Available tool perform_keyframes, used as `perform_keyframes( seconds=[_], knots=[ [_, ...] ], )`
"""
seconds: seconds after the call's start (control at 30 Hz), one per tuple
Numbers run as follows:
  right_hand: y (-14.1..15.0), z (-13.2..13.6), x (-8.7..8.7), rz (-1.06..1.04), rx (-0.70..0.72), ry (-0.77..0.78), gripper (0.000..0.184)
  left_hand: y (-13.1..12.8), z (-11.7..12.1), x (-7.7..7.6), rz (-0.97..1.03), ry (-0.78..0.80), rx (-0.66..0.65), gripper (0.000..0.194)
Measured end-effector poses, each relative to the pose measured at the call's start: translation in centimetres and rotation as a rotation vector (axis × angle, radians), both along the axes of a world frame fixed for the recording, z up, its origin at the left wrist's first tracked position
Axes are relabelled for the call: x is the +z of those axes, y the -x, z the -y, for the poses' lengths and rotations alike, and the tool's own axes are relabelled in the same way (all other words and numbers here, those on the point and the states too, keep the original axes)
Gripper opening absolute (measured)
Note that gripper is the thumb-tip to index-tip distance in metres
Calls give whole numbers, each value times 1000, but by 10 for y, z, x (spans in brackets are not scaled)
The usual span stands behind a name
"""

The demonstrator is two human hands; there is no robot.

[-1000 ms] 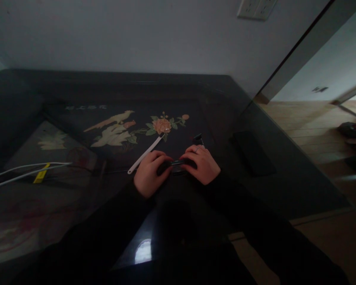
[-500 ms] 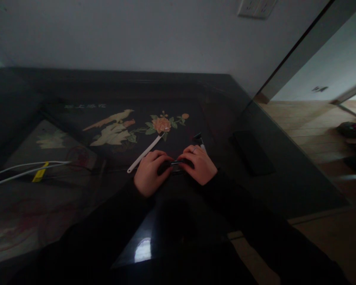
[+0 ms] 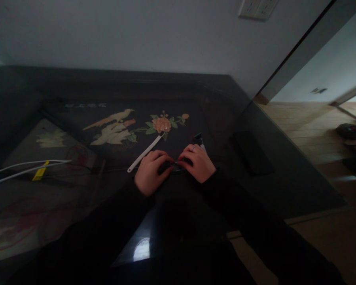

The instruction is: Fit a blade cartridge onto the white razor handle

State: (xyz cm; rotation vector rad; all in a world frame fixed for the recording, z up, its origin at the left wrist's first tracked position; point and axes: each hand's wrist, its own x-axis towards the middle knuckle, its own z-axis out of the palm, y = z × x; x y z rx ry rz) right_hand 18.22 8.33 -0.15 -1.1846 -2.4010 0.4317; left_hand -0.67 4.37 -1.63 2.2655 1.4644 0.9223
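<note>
Thumb and fingertips of my left hand (image 3: 152,172) are pinched on one end of a small, thin dark piece (image 3: 176,163) with a shiny edge. My right hand (image 3: 198,163), with a ring on one finger, pinches its other end. The fingers cover much of the piece, so its kind cannot be made out. Just past my left hand lies a slim white handle (image 3: 144,153) with a hole at its near end and a dark far tip. Beyond my right hand, a razor (image 3: 198,137) shows its dark head; that hand partly hides its pale handle.
A glossy dark tabletop (image 3: 213,113) carries a bird-and-flower picture (image 3: 115,133). White cables (image 3: 20,166) with a yellow tag (image 3: 40,171) lie at left. A flat black object (image 3: 252,153) rests at right. The wall (image 3: 121,35) stands behind the table.
Both hands keep nearly the same place. My fingertips have come slightly closer together, and less of the dark piece shows between them.
</note>
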Motion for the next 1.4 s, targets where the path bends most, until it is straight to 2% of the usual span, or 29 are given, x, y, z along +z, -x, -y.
perform_keyframes(
  seconds=[0.37, 0.8, 1.0, 1.13, 1.27, 1.4],
  knots=[
    [-3, 3, 11, -143, 19, -17, 7, -2, 3, 14, 115, -20, 12, 13],
    [-3, 10, 16, -218, 102, 47, 6, -3, 5, 16, 219, 65, -43, 9],
    [-11, 6, 23, -399, 142, 216, 13, -2, 4, 25, 388, 272, -12, 11],
    [-14, 6, 29, -523, 170, 291, 8, -2, 4, 27, 665, 479, -22, 14],
    [-12, 10, 29, -671, 275, 336, 9, -4, 8, 23, 950, 661, -39, 22],
    [-8, 15, 26, -752, 343, 363, 12, -9, 12, 21, 1092, 732, -133, 24]
  ],
)
